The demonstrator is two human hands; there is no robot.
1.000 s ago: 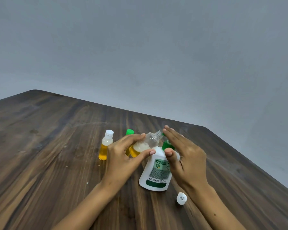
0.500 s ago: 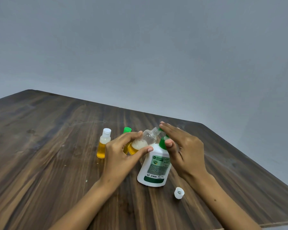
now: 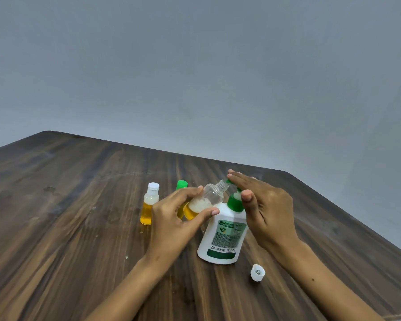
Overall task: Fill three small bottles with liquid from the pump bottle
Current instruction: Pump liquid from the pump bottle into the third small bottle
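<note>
**Filling the third small bottle at the pump**

The left hand point(image 3: 174, 218) grips an uncapped small bottle point(image 3: 206, 200) between thumb and fingers, tilted so its threaded neck sits at the green pump nozzle point(image 3: 228, 181); amber liquid topped with foam fills its lower part. The right hand point(image 3: 264, 205) lies flat on the pump head — fingers straight, thumb beside the green collar. The white pump bottle point(image 3: 222, 237) stands on the wooden table point(image 3: 67, 228). Behind the left hand stand two capped bottles of amber liquid — a white-capped bottle point(image 3: 149, 206) and a green-capped bottle point(image 3: 181, 185), partly hidden. A loose white cap point(image 3: 257, 272) lies near the right wrist.
</note>
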